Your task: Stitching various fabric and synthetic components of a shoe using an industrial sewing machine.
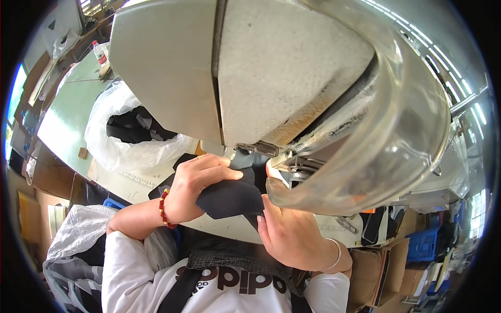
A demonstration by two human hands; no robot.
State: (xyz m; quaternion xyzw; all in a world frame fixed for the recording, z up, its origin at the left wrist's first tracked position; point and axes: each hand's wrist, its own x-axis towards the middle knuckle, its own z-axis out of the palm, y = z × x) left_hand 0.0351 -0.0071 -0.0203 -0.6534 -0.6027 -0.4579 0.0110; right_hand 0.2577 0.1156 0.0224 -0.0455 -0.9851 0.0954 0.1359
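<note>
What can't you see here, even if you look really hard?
Head view:
- The needle area: hidden behind the sewing machine and its clear guard.
- Right hand fingertips: tucked under the guard.
- Far end of the black fabric: covered by the left hand.
- Contents of the white bag: too bunched to tell.

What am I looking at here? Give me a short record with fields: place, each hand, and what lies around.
Place: sewing machine on a pale table, with a clear curved guard
Left hand: pinches a dark fabric piece from above; red bead bracelet on the wrist
Right hand: holds the same fabric near the presser foot; thin bangle
Nearby: white plastic bag of dark pieces; blue crate
</note>
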